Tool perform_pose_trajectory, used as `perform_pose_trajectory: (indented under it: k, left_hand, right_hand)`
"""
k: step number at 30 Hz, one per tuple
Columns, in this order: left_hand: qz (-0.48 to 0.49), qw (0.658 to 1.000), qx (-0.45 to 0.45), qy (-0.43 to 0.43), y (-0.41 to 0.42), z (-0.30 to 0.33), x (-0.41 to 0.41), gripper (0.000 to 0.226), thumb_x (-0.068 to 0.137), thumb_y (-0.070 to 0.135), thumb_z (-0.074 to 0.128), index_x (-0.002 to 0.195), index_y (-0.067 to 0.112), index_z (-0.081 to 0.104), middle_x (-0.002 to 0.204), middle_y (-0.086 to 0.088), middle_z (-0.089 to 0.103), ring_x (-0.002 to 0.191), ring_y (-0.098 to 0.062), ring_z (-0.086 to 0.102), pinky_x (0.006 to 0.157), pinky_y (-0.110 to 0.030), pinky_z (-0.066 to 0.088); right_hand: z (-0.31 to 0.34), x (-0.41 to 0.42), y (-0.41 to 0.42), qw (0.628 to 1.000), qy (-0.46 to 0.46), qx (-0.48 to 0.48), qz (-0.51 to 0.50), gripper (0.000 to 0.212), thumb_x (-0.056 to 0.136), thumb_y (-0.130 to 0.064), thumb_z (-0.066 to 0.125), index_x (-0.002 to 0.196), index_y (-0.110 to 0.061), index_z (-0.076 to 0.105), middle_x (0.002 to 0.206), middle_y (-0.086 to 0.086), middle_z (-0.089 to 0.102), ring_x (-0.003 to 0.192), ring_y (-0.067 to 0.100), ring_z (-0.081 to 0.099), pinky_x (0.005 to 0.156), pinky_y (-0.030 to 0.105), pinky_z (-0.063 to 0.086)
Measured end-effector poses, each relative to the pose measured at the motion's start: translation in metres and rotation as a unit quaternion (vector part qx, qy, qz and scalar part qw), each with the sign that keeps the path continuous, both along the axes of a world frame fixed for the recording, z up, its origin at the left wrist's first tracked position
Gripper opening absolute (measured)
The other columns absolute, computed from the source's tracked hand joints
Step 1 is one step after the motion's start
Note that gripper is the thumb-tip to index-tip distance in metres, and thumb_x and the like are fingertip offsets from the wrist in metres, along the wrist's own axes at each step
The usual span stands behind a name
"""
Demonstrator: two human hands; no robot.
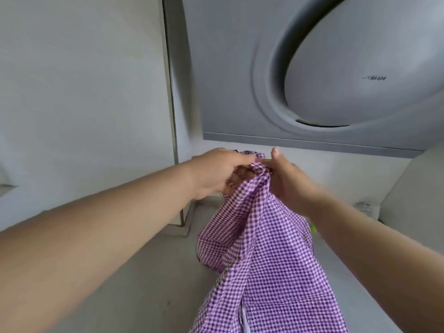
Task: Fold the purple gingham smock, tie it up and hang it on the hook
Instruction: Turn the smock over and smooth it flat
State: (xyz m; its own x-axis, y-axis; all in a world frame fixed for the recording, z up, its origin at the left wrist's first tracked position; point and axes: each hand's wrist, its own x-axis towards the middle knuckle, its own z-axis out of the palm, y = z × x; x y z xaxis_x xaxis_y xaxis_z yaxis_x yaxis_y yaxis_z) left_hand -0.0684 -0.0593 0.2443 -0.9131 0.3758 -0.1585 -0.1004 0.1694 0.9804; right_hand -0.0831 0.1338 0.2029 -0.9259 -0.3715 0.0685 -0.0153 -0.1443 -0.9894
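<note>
Head view shows one purple gingham smock held up in front of the person, its top gathered where the left hand and right hand both pinch it. That two-hand hold probably bunches the cloth for tying; no hook is visible.

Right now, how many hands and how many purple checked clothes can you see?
Hands: 2, the left hand and the right hand, both holding the cloth's top
Purple gingham smock: 1
Total: 3
</note>
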Motion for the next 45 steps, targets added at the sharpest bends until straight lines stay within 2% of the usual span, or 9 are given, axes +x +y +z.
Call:
perform_pose_trajectory:
  k: [5, 11, 19, 25, 28, 31, 37, 42, 45]
  left_hand:
    - [0.038, 0.994, -0.048, 0.095, 0.006, 0.017, 0.008, 0.029, 0.099, 0.036, 0.062, 0.075, 0.02, 0.063, 0.066, 0.006, 0.054, 0.065, -0.013, 0.049, 0.061, -0.03, 0.041]
    - [0.007, 0.976, -0.155, 0.154, -0.006, 0.032, 0.019, 0.027, 0.11, 0.036, 0.053, 0.112, 0.016, 0.071, 0.102, 0.015, 0.069, 0.094, 0.004, 0.06, 0.078, -0.016, 0.042]
    - [0.082, 0.936, -0.255, 0.228, -0.057, 0.042, -0.002, 0.034, 0.108, 0.018, 0.044, 0.096, 0.025, 0.075, 0.107, 0.012, 0.067, 0.098, -0.005, 0.06, 0.083, -0.021, 0.044]
    - [0.054, 0.94, -0.298, 0.155, -0.068, 0.037, 0.002, 0.019, 0.1, 0.041, 0.059, 0.108, 0.032, 0.075, 0.115, 0.017, 0.075, 0.106, -0.004, 0.07, 0.103, -0.04, 0.056]
    - [-0.004, 0.961, -0.26, 0.096, -0.035, 0.06, 0.039, 0.026, 0.109, 0.012, 0.054, 0.105, 0.035, 0.064, 0.096, 0.028, 0.074, 0.088, 0.016, 0.066, 0.083, -0.004, 0.049]
    - [-0.03, 0.95, -0.289, 0.111, -0.016, 0.067, 0.056, 0.038, 0.108, -0.006, 0.043, 0.11, 0.028, 0.059, 0.12, -0.009, 0.071, 0.092, -0.01, 0.068, 0.091, -0.018, 0.048]
    - [-0.12, 0.928, -0.315, 0.156, 0.047, 0.081, 0.108, 0.026, 0.105, -0.015, 0.029, 0.111, -0.031, 0.049, 0.14, -0.042, 0.05, 0.072, -0.018, 0.062, 0.045, -0.007, 0.043]
    - [0.0, 0.973, -0.229, 0.033, 0.092, 0.073, 0.118, 0.039, 0.105, -0.016, 0.028, 0.14, -0.034, 0.029, 0.155, -0.045, 0.035, 0.133, -0.055, 0.046, 0.084, -0.017, 0.05]
    - [0.058, 0.972, -0.22, 0.061, 0.118, 0.078, 0.148, 0.039, 0.108, -0.009, 0.033, 0.145, -0.02, 0.039, 0.154, -0.025, 0.046, 0.102, -0.027, 0.062, 0.071, -0.002, 0.044]
  right_hand:
    - [0.018, 0.021, -0.025, 0.993, 0.098, 0.055, 0.034, 0.055, 0.097, -0.042, 0.062, 0.109, 0.011, 0.067, 0.111, 0.028, 0.072, 0.107, 0.036, 0.07, 0.092, 0.041, 0.054]
    - [0.015, 0.022, -0.031, 0.985, 0.035, 0.102, -0.131, 0.014, 0.098, -0.008, 0.066, 0.107, -0.002, 0.073, 0.107, 0.014, 0.078, 0.106, 0.033, 0.073, 0.104, 0.057, 0.052]
    - [0.035, 0.04, -0.015, 0.979, -0.09, -0.028, -0.183, 0.024, 0.103, -0.015, 0.055, 0.113, 0.001, 0.069, 0.11, 0.015, 0.078, 0.101, 0.029, 0.075, 0.103, 0.048, 0.053]
    - [0.061, 0.066, 0.007, 0.983, -0.119, -0.109, -0.092, 0.039, 0.097, -0.019, 0.051, 0.127, 0.001, 0.066, 0.123, 0.018, 0.073, 0.106, 0.03, 0.072, 0.099, 0.045, 0.053]
    - [0.069, 0.076, 0.015, 0.982, -0.131, -0.118, -0.064, 0.045, 0.086, -0.023, 0.056, 0.122, 0.001, 0.069, 0.123, 0.02, 0.072, 0.105, 0.032, 0.073, 0.096, 0.044, 0.053]
    - [0.07, 0.084, 0.023, 0.981, -0.14, -0.127, -0.049, 0.04, 0.087, -0.023, 0.056, 0.113, 0.001, 0.073, 0.12, 0.02, 0.073, 0.1, 0.033, 0.074, 0.096, 0.046, 0.053]
    - [0.066, 0.108, 0.062, 0.98, -0.143, -0.139, -0.025, 0.038, 0.084, -0.028, 0.059, 0.103, -0.002, 0.08, 0.118, 0.019, 0.073, 0.1, 0.033, 0.072, 0.093, 0.047, 0.059]
    - [0.058, 0.129, 0.107, 0.976, -0.148, -0.156, -0.026, 0.038, 0.084, -0.029, 0.06, 0.106, -0.005, 0.08, 0.124, 0.018, 0.071, 0.106, 0.034, 0.068, 0.103, 0.051, 0.052]
    - [0.052, 0.139, 0.131, 0.976, -0.148, -0.146, -0.062, 0.038, 0.095, -0.026, 0.051, 0.113, -0.004, 0.077, 0.124, 0.018, 0.072, 0.103, 0.034, 0.072, 0.096, 0.049, 0.052]
